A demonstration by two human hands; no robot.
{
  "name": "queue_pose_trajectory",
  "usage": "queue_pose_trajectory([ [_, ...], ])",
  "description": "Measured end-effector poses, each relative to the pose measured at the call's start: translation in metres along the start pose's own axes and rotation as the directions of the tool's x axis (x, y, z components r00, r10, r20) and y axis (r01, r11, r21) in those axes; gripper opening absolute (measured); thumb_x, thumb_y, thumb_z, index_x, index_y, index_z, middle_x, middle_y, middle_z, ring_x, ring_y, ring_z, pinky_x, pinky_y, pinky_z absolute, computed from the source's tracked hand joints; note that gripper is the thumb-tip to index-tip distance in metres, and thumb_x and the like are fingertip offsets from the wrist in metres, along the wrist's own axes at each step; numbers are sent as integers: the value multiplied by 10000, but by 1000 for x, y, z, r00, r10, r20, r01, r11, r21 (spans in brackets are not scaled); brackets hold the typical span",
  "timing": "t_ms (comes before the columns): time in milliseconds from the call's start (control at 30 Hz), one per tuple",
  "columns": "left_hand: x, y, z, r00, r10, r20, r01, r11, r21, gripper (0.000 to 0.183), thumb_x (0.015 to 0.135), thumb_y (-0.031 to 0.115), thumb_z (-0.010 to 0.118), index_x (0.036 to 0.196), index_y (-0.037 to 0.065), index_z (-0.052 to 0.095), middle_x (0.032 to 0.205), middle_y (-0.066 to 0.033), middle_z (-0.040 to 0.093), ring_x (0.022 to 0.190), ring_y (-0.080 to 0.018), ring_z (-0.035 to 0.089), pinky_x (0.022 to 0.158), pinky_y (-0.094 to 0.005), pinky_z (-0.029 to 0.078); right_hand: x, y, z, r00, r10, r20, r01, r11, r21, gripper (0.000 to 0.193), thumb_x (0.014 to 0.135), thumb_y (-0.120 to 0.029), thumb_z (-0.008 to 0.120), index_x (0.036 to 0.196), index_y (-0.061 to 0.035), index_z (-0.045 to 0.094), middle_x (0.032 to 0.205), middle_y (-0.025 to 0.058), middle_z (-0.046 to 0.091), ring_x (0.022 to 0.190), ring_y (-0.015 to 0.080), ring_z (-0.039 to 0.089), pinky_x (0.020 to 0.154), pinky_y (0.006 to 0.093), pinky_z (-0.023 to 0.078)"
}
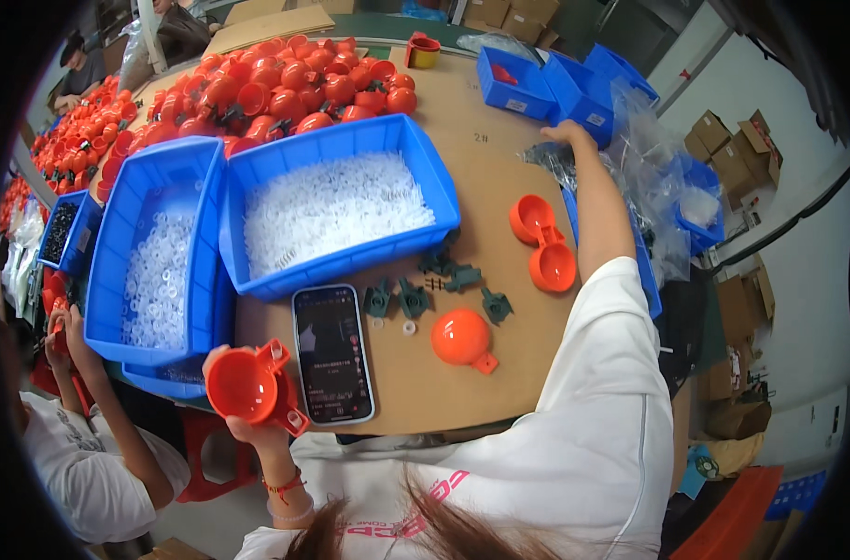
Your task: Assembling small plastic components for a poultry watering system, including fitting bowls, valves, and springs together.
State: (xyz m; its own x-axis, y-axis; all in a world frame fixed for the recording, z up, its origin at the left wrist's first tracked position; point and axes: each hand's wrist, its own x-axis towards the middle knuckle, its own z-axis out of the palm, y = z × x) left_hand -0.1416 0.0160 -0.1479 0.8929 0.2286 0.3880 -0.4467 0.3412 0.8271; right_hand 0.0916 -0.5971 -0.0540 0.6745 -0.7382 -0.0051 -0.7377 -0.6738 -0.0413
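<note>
At the near edge of the table, my left hand (243,429) is closed round a red plastic cup (241,385) with looped tabs; a second red piece seems to sit beneath it. My right arm stretches far right, where my right hand (576,135) is beside the blue bins and over clear plastic bags (560,166). Its fingers are mostly hidden. Between my arms lie a round red cup (461,337) turned dome up, a pair of red cups (543,243), several dark green plastic fittings (413,298) and a small white ring (409,328).
A phone (335,355) lies near the table edge. Blue bins hold white springlike pieces (336,210) and translucent rings (156,285). Red cups (294,89) are heaped behind. Blue bins (574,91) stand at the far right. Another person's hands (65,336) work at the left.
</note>
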Motion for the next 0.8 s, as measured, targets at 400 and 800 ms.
queue_pose_trajectory([
  [400,-1,-1,-6,999,-18,-28,19,998,53,849,738,657,438,1251,-8,310,1150,-149,462,1043,-254,496,852,-362,449,-6,0,9,983,-174,55,179,977,-116,428,719,-151,489,1124,-20,535,1220,214,460,1141,339,445,933,434,367],
  [800,-8,1,-11,998,-62,-1,62,996,59,856,737,656,439,1257,-10,304,1154,-153,459,1046,-259,494,853,-363,448,-34,81,-89,890,-453,-51,426,788,445,369,698,-131,520,1059,-51,515,874,65,561,744,182,545,621,298,450],
])
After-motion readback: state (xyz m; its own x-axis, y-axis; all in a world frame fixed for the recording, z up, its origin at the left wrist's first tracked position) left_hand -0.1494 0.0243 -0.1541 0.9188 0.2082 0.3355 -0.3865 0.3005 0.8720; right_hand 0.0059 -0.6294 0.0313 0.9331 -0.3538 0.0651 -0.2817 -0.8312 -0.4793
